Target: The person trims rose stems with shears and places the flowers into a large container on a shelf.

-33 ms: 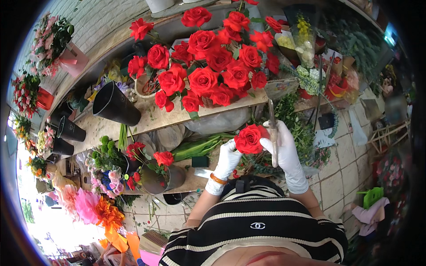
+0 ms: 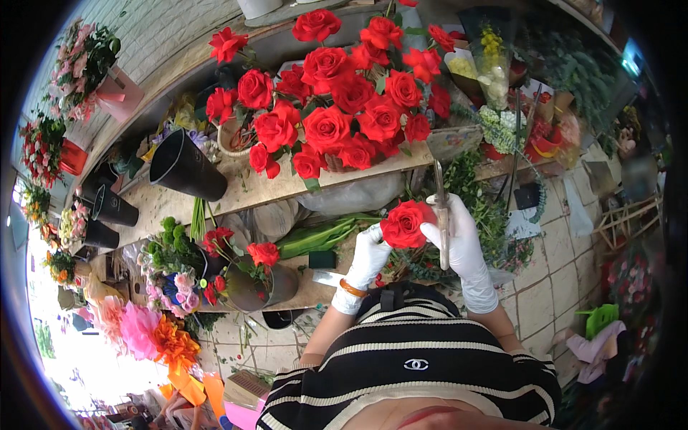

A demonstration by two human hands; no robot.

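In front of my body I hold a red rose (image 2: 407,223), its open bloom facing up. My left hand (image 2: 370,259), in a white glove, is closed at the left side of the bloom; the stem is hidden. My right hand (image 2: 464,240), also gloved, is wrapped around a knife-like tool (image 2: 443,240) with a pale handle and a narrow metal end pointing away from me. The right thumb touches the rose's petals. Beyond my hands, a big basket arrangement of red roses (image 2: 328,127) stands on the wooden bench.
A black bucket (image 2: 188,166) stands on the wooden bench (image 2: 261,190). Lower left, a grey bucket (image 2: 276,288) holds a few roses. Cut greenery (image 2: 469,186) lies to the right. Wrapped bouquets (image 2: 494,79) crowd the far right. Clippings litter the tiled floor (image 2: 548,283).
Almost nothing differs. The rose's bloom has shifted very slightly to the right between my hands; both hands keep their hold.
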